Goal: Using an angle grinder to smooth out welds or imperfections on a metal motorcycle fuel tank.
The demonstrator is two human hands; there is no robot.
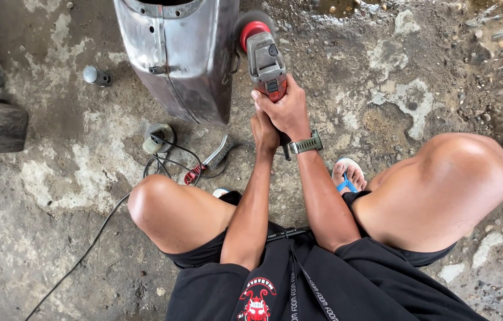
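Right hand (287,110): you have it closed over the rear body of the grey and red power grinder (265,56), at upper centre of the frame.
Left hand (263,132): wrapped around the handle just beneath, so both hands steady the tool.
Grinder: its head meets the right edge of the bare metal panel (180,53), which stands upright on the floor.
Nearby: a wire brush (213,157) and a black cable (97,232) lie on the concrete floor (418,89), left of centre, close to your knee.

One red-and-grey handheld power grinder (265,56); one bare dented metal body panel (180,56); one red-handled wire brush (210,159); one black cable (94,235); one small grey metal cylinder (96,76); two hands: left hand (264,132), right hand (286,109).
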